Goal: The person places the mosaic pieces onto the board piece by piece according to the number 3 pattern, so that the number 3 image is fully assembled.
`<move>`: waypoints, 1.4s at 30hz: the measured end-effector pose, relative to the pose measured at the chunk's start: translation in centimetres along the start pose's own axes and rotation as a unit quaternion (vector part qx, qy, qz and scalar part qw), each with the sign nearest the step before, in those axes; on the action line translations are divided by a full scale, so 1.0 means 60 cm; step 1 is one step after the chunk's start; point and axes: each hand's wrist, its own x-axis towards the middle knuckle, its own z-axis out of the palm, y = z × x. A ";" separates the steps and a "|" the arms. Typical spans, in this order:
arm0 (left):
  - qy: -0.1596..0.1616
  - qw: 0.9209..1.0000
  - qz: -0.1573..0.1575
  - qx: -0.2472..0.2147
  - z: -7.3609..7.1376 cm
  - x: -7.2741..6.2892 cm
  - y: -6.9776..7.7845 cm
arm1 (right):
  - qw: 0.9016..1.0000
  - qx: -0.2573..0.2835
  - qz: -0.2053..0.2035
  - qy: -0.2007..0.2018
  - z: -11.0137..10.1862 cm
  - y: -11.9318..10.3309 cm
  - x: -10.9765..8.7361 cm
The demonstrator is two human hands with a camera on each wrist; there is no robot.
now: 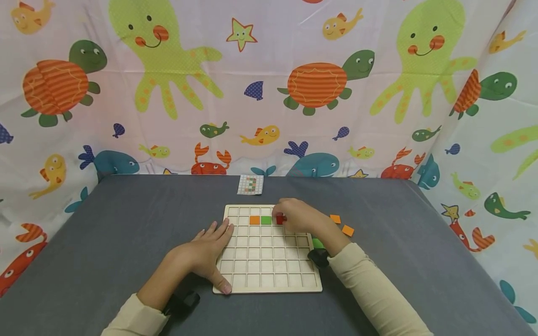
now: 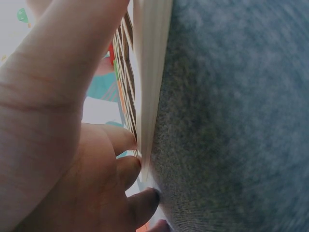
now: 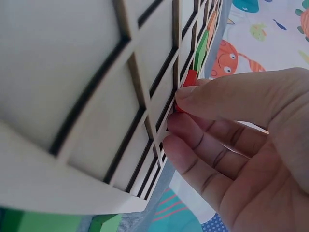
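Observation:
A pale wooden grid board (image 1: pixel 254 266) lies on the grey table. My left hand (image 1: pixel 203 254) rests on its left side, fingers spread and thumb at the near corner. Between the thumb and fingers of my right hand (image 1: pixel 299 217) is a red square tile (image 1: pixel 280 220), pinched at the board's second row from the far edge. In the right wrist view the red tile (image 3: pixel 189 79) is at the grid, partly covered by the thumb. An orange tile (image 1: pixel 254 220) and a green tile (image 1: pixel 266 220) sit in cells of that row, left of the red one.
A small card (image 1: pixel 250 185) with a coloured grid pattern lies beyond the board. Right of the board are two loose orange tiles, one farther (image 1: pixel 335 218) and one nearer (image 1: pixel 348 230). Green pieces (image 1: pixel 317 243) lie by the board's right edge, partly behind my right arm. A patterned curtain (image 1: pixel 269 93) hangs behind.

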 end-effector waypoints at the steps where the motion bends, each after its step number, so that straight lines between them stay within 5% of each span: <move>1: 0.001 1.000 -0.001 0.001 0.000 0.000 0.000 | 1.000 0.000 0.000 -0.001 0.000 0.000 0.001; 21: 0.003 1.000 -0.003 0.008 0.002 0.002 0.002 | 1.000 0.009 0.000 -0.008 0.001 0.001 0.008; 42: 0.004 1.000 0.006 0.005 0.003 -0.001 0.001 | 0.998 0.061 -0.015 0.018 0.007 -0.010 -0.033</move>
